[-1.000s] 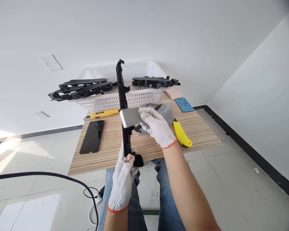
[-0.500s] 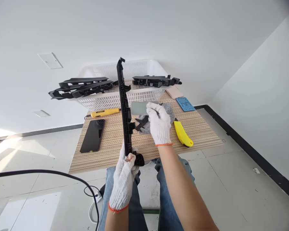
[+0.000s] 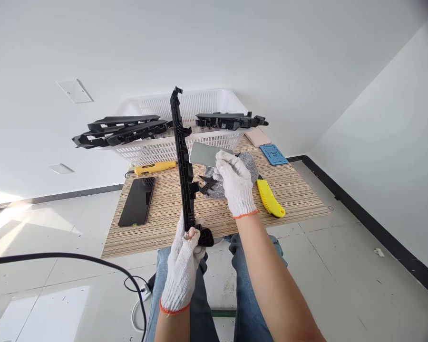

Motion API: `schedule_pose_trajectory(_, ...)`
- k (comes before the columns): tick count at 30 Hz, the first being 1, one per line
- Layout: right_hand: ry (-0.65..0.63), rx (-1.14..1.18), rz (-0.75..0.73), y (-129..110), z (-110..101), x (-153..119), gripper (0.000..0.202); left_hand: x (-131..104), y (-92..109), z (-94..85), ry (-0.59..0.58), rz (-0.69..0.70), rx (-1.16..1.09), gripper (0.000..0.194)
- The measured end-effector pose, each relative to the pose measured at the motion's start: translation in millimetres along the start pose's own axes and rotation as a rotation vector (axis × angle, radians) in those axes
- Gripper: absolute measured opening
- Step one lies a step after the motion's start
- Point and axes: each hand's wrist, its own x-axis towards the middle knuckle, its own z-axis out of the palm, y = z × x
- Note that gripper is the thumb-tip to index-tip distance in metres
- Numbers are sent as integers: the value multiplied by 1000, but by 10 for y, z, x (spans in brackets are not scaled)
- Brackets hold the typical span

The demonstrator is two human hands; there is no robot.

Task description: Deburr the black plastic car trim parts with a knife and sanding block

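Observation:
A long black plastic trim strip (image 3: 183, 156) stands nearly upright in front of me, leaning slightly left at the top. My left hand (image 3: 181, 270), in a white knit glove, is closed around its lower end, with the bare thumb tip showing through the glove. In my right hand (image 3: 237, 183), also gloved, the fingers pinch the right end of a flat grey-green rectangular piece (image 3: 204, 154). The piece's left edge is close beside the strip; whether they touch I cannot tell. Below the right hand lies a grey cloth (image 3: 249, 166) with a small pronged black piece (image 3: 209, 184) by it.
Behind stands a white plastic basket (image 3: 142, 154) bearing black trim parts (image 3: 128, 128). The striped table (image 3: 164, 209) holds a yellow corded tool (image 3: 155, 167), a phone (image 3: 137, 202), a yellow-handled tool (image 3: 271, 199), a blue plate (image 3: 274, 155) and a pinkish slab (image 3: 257, 137).
The flat piece has tilted, its left end rising and shifting slightly left, as my right wrist turned. The strip's top has swung a little left; my left hand is almost unmoved.

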Motion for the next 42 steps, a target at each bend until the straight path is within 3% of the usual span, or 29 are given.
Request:
schedule_pose_trajectory(4, -112, 2, 18, 10, 23, -42, 24, -7, 20, 23, 17, -4, 6, 60)
schedule_pose_trajectory(9, -10, 10, -66, -2, 79, -92, 22, -3, 17, 30, 25, -9, 14, 61)
schedule_pose_trajectory(14, -99, -8, -1, -19, 54, -82, 23, -15, 9, 15, 19, -11, 14, 64)
schedule_pose_trajectory(21, 8, -73, -39, -12, 44, -66, 25, 0, -3, 12, 25, -21, 13, 63)
schedule_pose_trajectory(29, -87, -10, 36, -1, 48, -86, 27, -18, 8, 7, 8, -6, 6, 64)
schedule_pose_trajectory(42, 112, 2, -48, -3, 94, -103, 28, -4, 19, 36, 39, -23, 38, 62)
